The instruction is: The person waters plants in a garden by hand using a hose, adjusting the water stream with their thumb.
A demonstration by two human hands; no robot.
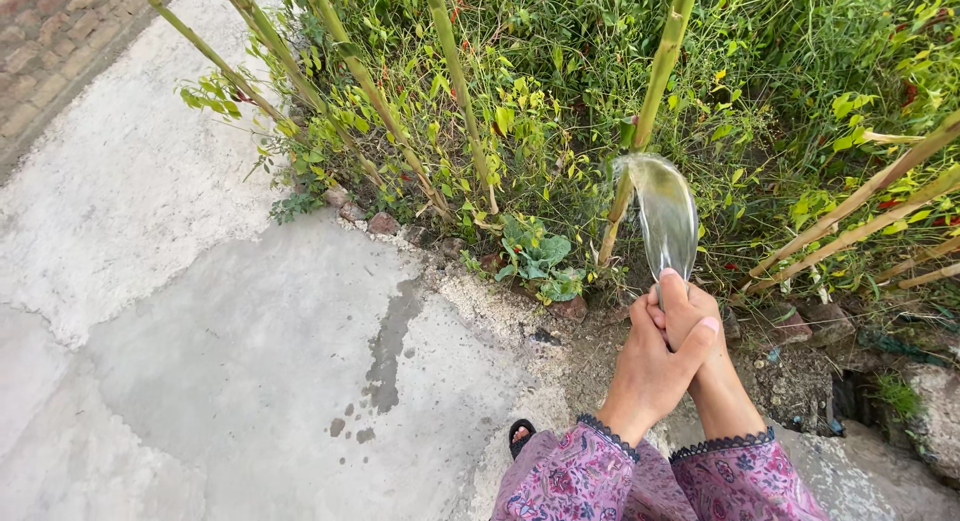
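Above clasped hands (672,331): clear fanned water jet (665,216), arcing plantward.

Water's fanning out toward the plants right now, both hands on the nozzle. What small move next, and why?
Probably swing the spray slightly left. Both hands, left hand and right hand, are clasped together at its source, and the water arcs onto the upright green cane and the plants behind it. The broad-leaf plant at the bed's edge lies left of the stream and looks untouched by it.
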